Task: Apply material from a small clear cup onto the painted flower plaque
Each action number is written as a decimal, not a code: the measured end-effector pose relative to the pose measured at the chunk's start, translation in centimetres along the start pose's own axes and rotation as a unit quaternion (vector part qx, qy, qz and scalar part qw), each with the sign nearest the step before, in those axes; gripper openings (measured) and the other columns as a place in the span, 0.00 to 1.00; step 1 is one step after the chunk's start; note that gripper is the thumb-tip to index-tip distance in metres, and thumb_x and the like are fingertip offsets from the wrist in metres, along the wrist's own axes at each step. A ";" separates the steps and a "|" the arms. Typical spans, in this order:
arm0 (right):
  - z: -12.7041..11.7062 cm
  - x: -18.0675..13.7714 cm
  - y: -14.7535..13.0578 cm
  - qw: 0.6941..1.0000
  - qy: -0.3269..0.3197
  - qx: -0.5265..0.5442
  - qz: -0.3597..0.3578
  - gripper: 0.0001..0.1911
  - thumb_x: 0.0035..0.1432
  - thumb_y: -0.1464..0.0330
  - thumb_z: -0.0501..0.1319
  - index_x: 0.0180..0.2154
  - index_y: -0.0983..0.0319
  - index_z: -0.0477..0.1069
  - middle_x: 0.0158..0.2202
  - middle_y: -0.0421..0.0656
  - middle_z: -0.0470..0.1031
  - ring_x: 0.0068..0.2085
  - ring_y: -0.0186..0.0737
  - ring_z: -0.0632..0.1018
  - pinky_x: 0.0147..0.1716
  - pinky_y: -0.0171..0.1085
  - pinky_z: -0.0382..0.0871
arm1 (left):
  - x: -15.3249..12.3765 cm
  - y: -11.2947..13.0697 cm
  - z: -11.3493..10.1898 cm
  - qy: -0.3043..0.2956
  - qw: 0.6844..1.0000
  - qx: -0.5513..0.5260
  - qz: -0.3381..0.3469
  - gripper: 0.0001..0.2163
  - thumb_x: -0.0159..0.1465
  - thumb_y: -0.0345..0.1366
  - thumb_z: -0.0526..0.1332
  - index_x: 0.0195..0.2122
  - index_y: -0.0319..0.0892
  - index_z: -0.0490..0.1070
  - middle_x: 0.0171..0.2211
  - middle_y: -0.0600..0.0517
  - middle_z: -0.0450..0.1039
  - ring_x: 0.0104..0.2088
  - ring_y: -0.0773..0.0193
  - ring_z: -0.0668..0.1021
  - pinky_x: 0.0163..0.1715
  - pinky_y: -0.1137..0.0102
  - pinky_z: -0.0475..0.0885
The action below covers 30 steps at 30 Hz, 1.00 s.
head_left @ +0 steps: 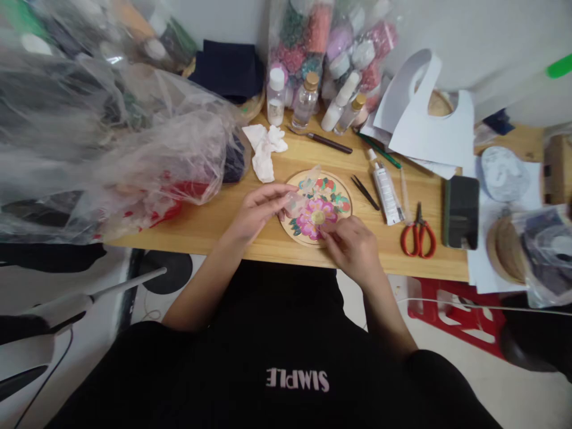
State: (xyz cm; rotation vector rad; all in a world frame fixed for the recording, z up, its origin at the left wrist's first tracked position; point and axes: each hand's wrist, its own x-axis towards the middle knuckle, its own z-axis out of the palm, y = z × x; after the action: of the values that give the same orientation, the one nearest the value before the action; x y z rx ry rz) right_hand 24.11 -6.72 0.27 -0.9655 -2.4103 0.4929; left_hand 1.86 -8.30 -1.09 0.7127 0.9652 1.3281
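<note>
A round wooden disc (292, 235) lies flat near the table's front edge. On it is a floral design with a large pink flower (308, 221), smaller red blooms and green leaves. My left hand (263, 208) is over the disc's left side, thumb and fingers closed on a small clear plastic bag (295, 204). Over the disc's right front edge, my right hand (353, 243) has its fingertips pinched together beside the pink flower. Whatever is between those fingertips is too small or hidden to make out.
Black tweezers (365, 193), a white glue tube (386, 189), red-handled scissors (419, 235) and a phone (462, 211) lie to the right. Behind the disc are crumpled tissue (264, 152), a dark-handled tool (330, 143) and several bottles (306, 102). Plastic sheeting (170, 137) covers the left side.
</note>
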 end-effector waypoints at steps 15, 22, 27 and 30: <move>-0.3 0.0 0.0 1.000 -0.001 -0.023 -0.013 0.05 0.63 0.70 0.59 0.33 0.61 0.71 0.26 0.42 0.74 0.29 0.40 0.71 0.30 0.38 0.65 | 0.1 -0.1 -0.1 -0.002 1.000 -0.008 0.007 0.10 0.53 0.38 0.72 0.36 0.43 0.81 0.35 0.51 0.81 0.27 0.70 0.78 0.25 0.76 0.71; -1.1 0.4 -0.3 1.000 0.021 -0.005 -0.016 0.04 0.62 0.72 0.60 0.33 0.60 0.71 0.23 0.40 0.72 0.27 0.38 0.71 0.28 0.38 0.66 | 0.0 0.0 0.0 0.008 1.000 0.000 -0.001 0.11 0.52 0.38 0.72 0.36 0.42 0.80 0.34 0.51 0.81 0.27 0.69 0.78 0.25 0.75 0.71; -1.2 2.0 -1.3 0.998 0.053 0.012 -0.029 0.06 0.62 0.73 0.58 0.32 0.59 0.71 0.23 0.39 0.71 0.27 0.39 0.71 0.28 0.38 0.65 | -0.1 0.1 0.2 0.010 1.000 0.004 0.002 0.09 0.53 0.37 0.71 0.36 0.44 0.81 0.31 0.52 0.81 0.26 0.70 0.77 0.25 0.75 0.70; -0.7 3.1 -1.9 0.998 0.062 0.001 -0.032 0.07 0.63 0.72 0.57 0.32 0.60 0.71 0.23 0.40 0.71 0.28 0.39 0.70 0.30 0.39 0.64 | -0.1 0.1 0.2 0.006 1.000 0.007 0.007 0.09 0.53 0.36 0.71 0.36 0.45 0.82 0.29 0.53 0.80 0.26 0.69 0.77 0.26 0.75 0.70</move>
State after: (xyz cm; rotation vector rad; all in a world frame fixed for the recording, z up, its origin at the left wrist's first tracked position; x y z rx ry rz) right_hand 21.51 -5.71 2.72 -0.8889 -2.3199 0.4007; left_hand 1.97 -8.40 -0.87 0.7245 0.9817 1.3411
